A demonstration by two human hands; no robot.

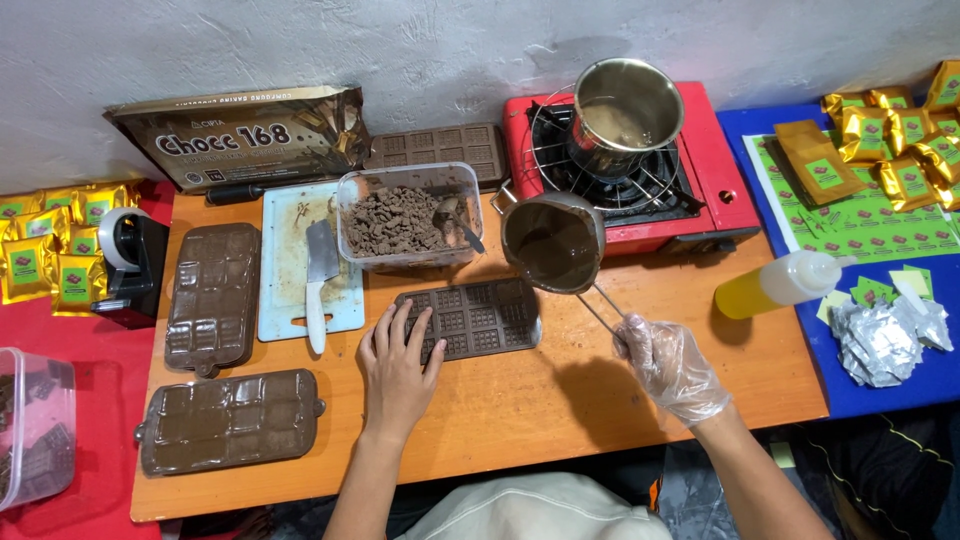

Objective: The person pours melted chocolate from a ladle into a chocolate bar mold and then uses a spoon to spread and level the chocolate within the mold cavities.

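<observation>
Right hand [668, 362], gloved in clear plastic, is clenched around the wire handle of a small steel pouring pot [553, 243], and that pot is tipped over the right end of an empty chocolate-bar mould [470, 318], melted chocolate dark inside it. Left hand [398, 358] lies flat and open, fingers spread, pressing on the mould's left edge to pin it to the wooden table [560, 400]. This looks like the filling step, right at the start, since the cavities appear bare; the next move calls for a slow, steady tilt and a sweep along the rows so each cavity gets its share without flooding the ridges, the left hand holding the mould dead level. Moving outward: two filled moulds [213, 296] sit to the left and front-left, a clear tub of chopped chocolate [405, 220] stands just behind the mould, and beside it a cutting board with a small cleaver [320, 272]. Behind the pot, a red portable gas stove [640, 160] carries a steel saucepan [625, 110]. A squeeze bottle of yellow liquid [785, 282] lies on its side at the right, with gold pouches [900, 140] and foil scraps on a blue surface beyond, more gold packets on red at the left, a rough whitewashed wall behind.
</observation>
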